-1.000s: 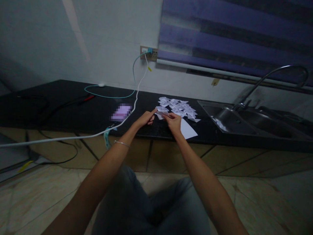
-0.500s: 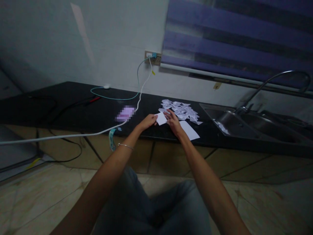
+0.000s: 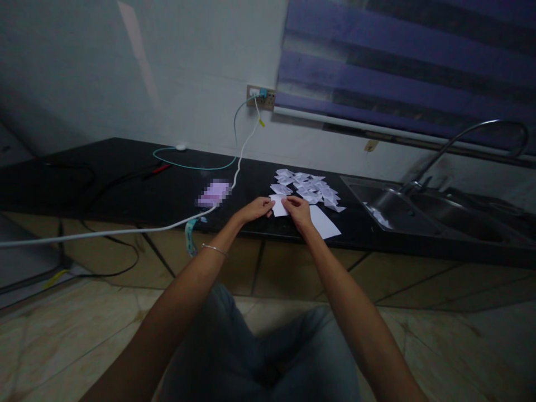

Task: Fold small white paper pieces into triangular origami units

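Observation:
Between my hands is a small white sheet of paper [image 3: 280,206], held just above the counter's front edge. My left hand [image 3: 258,208] pinches its left side between thumb and fingers. On the opposite side my right hand [image 3: 298,210] grips the paper, thumb on top and fingers curled. Right behind lies a pile of folded white paper pieces [image 3: 310,187]. A larger stack of flat white paper [image 3: 324,222] rests beside my right wrist, partly covered by it.
The black counter [image 3: 138,192] carries a blurred-out pink item [image 3: 214,192], a white cable [image 3: 167,227] and a teal cable [image 3: 201,167]. At the right is a metal sink [image 3: 427,215] with a curved faucet [image 3: 460,137]. A wall socket [image 3: 268,99] holds plugs.
The paper has turned from a diamond-like tilt to nearly square with me. My right hand's fingers have gone from spread at its edge to closed on it.

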### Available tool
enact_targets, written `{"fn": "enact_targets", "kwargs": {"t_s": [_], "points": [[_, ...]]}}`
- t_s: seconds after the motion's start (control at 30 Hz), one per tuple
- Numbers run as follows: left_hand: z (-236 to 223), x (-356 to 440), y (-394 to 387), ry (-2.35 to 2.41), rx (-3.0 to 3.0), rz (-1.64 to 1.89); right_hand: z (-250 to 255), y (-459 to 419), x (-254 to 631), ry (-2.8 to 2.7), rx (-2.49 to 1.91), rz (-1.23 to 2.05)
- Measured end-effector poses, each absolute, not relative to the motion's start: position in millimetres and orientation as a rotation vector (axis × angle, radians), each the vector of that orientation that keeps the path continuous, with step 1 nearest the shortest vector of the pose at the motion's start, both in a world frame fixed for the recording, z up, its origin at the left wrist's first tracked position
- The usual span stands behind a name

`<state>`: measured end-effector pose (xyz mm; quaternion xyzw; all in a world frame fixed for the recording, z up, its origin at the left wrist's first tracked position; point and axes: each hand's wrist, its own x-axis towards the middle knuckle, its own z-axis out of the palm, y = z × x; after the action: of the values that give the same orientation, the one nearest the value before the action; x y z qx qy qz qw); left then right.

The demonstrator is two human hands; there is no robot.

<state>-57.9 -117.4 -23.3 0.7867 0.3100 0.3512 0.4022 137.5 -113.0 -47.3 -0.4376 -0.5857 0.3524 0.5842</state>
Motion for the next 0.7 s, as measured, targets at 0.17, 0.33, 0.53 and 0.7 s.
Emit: {"fn": "enact_targets", "kwargs": {"t_s": [0.17, 0.33, 0.53, 0.7], "points": [[-25, -58, -114, 0.779, 1.905, 0.943, -45, -116, 135, -1.457, -0.947, 0.818], [-24, -54, -113, 0.760, 1.787, 0.931, -43, -118, 135, -1.500, -0.890, 0.742], [-25, -55, -113, 0.722, 1.729, 1.055, -40, -123, 135, -1.518, -0.921, 0.689], [-27, -56, -110, 0.668, 1.633, 1.028, -37, -127, 134, -1.512, -0.974, 0.566]]}}
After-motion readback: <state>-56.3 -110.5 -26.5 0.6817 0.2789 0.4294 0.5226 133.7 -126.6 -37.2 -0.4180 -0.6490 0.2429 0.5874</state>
